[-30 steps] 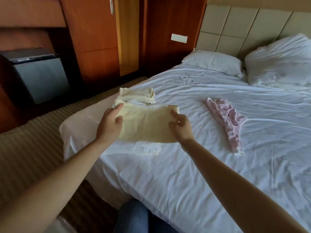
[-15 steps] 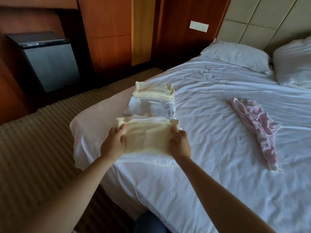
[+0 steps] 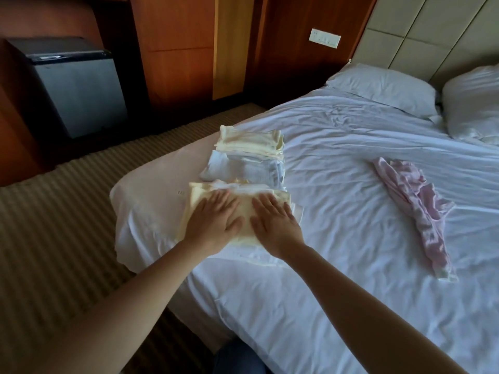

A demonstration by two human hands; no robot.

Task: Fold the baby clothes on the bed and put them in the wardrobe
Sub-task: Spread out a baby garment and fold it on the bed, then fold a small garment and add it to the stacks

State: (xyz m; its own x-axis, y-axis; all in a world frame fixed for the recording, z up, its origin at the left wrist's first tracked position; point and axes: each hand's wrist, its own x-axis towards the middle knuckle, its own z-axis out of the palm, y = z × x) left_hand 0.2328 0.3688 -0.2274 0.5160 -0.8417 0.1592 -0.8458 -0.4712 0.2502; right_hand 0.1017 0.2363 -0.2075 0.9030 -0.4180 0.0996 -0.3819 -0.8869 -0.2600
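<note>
A folded pale yellow garment [image 3: 193, 206] lies near the bed's left corner on top of white cloth. My left hand [image 3: 213, 222] and my right hand [image 3: 275, 225] press flat on it, fingers straight, side by side. Just beyond it lies a folded white garment [image 3: 243, 170], and past that a folded cream one [image 3: 251, 143]. An unfolded pink garment [image 3: 421, 209] lies crumpled to the right on the white bed [image 3: 351, 265]. The wooden wardrobe [image 3: 175, 49] stands across the carpet at the back.
A small grey fridge [image 3: 78, 87] stands at the left wall. Striped carpet [image 3: 54, 238] runs between the bed and the wardrobe. Two white pillows [image 3: 383, 87] lie against the padded headboard. My knee in blue jeans [image 3: 237, 357] shows at the bottom.
I brought the yellow garment down from mid-air onto the bed in front of the folded pile. Both hands let go of its edges and now lie flat on top.
</note>
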